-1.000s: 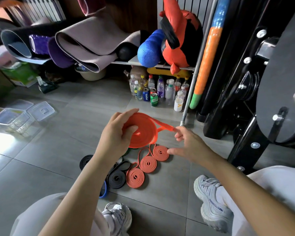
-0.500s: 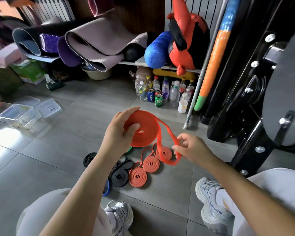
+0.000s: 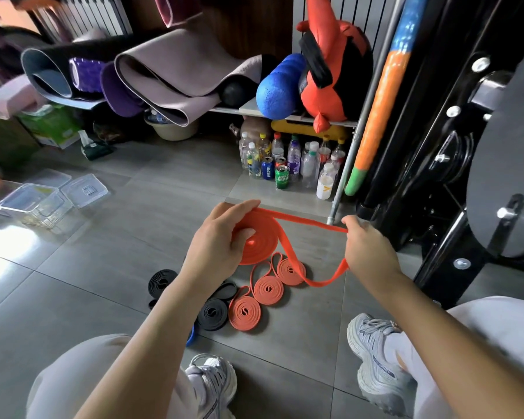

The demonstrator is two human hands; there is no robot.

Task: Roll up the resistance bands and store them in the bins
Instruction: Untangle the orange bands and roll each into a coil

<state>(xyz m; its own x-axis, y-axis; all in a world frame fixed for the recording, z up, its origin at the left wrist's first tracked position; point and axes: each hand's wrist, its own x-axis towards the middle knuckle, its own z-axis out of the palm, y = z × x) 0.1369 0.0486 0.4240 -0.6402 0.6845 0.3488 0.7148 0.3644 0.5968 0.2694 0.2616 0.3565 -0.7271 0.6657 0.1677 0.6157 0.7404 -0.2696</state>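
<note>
The left hand [image 3: 221, 237] grips the half-wound coil of flat orange rubber band [image 3: 259, 246]; the right hand [image 3: 366, 246] pinches its loose tail at three o'clock. Rolled orange bands [image 3: 268, 290] and rolled black bands [image 3: 212, 313] lie at six, not yet stored, with the clear plastic bins [image 3: 34, 204] at nine.

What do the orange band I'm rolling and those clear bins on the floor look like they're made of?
The orange band: likely matte rubber or latex; it bends limply into a flat coil. The clear bins: seemingly rigid glossy plastic, with see-through walls.
</note>
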